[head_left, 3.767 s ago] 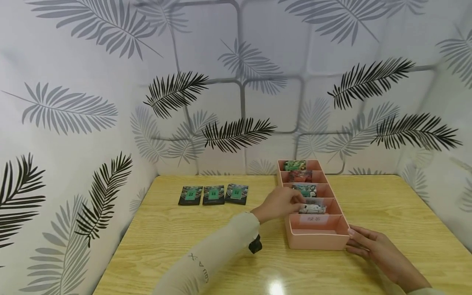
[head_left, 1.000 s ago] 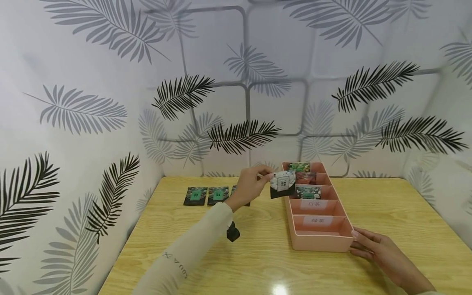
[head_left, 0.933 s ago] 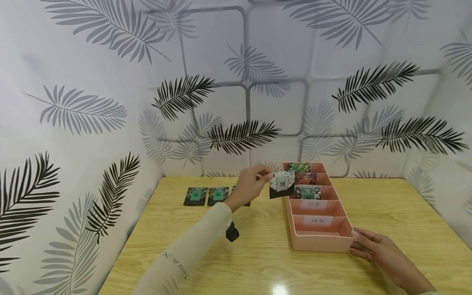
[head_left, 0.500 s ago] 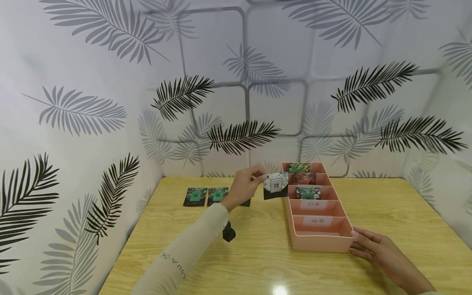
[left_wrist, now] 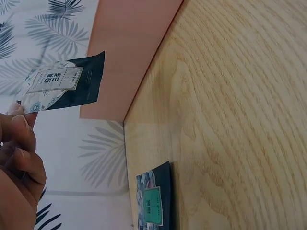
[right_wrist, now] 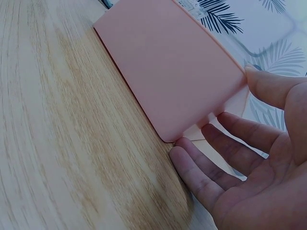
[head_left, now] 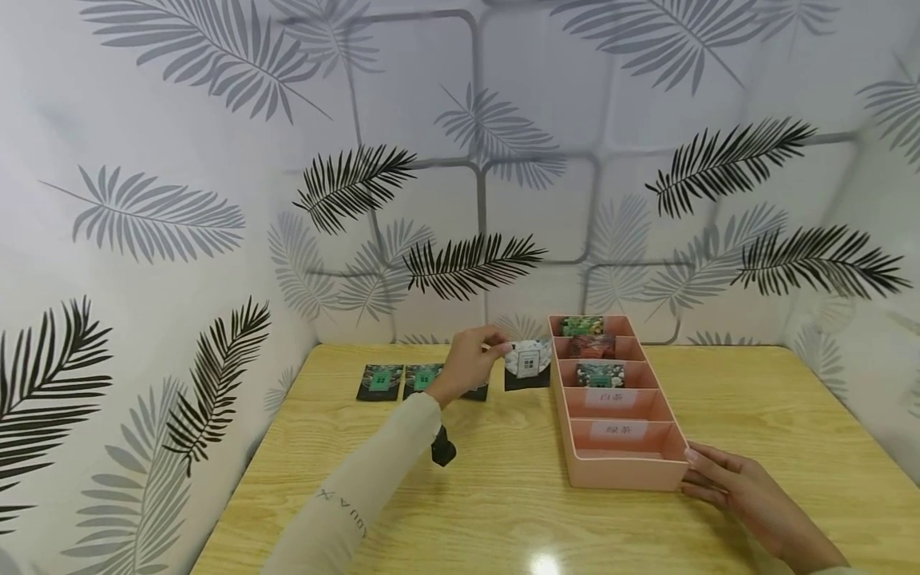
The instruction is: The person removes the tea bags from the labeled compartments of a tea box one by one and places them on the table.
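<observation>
My left hand (head_left: 470, 361) pinches a white-and-black tea sachet (head_left: 528, 364) by its upper left corner, between thumb and index finger. In the left wrist view the sachet (left_wrist: 62, 84) hangs tilted beside the pink box wall, with a pale label on its front. The pink divided box (head_left: 625, 473) stands just right of it. Its three far compartments hold tea sachets; the two nearest show only paper labels. At the box's near right corner, my right hand (head_left: 747, 499) rests with thumb by the rim and fairly straight fingertips touching the side (right_wrist: 182, 72).
Dark sachets with green labels lie in a row at the back left: one (head_left: 379, 382), another (head_left: 422, 378) and a third partly hidden behind the left hand. A leaf-patterned backdrop (head_left: 431, 200) rises behind the wooden table (head_left: 517, 519).
The left hand has taken the white-and-black sachet out of the second-nearest compartment and moved it left of the box, then slightly farther left. The right hand stays at the box corner.
</observation>
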Motion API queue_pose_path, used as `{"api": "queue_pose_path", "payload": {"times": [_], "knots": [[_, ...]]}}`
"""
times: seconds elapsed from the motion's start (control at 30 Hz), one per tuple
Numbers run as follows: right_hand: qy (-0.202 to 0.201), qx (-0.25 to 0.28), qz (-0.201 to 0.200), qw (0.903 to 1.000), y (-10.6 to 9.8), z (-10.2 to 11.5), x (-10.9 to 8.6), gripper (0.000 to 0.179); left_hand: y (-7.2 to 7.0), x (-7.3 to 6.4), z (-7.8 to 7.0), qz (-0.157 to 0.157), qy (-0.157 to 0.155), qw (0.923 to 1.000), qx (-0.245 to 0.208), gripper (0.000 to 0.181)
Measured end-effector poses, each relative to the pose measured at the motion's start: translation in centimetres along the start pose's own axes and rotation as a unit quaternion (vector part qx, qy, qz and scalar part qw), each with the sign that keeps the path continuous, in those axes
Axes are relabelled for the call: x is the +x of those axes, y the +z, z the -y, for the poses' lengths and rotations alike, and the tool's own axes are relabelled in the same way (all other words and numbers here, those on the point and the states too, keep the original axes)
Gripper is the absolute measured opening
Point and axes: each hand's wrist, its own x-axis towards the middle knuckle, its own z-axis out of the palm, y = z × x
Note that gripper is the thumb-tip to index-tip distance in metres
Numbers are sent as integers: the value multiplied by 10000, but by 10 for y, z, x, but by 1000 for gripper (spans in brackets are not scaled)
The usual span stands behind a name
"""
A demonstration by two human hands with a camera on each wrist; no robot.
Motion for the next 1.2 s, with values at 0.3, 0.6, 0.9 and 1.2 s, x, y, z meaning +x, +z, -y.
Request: {"api": "queue_pose_path", "payload": {"times": [0.3,0.6,0.9,1.2], "knots": [[-2,86,-33,10000,0,1,-2,75,6,3,10,117,-410,9991,-78,10],[28,-32,-103,9999,-4,-1,1,75,16,9,29,226,-596,9979,-99,10],[-51,35,-127,9999,-2,-2,-1,75,22,12,42,307,-933,9943,-411,13],[-210,131,-155,9996,-2,-3,-2,73,31,13,57,311,-1143,9912,-584,12]]}}
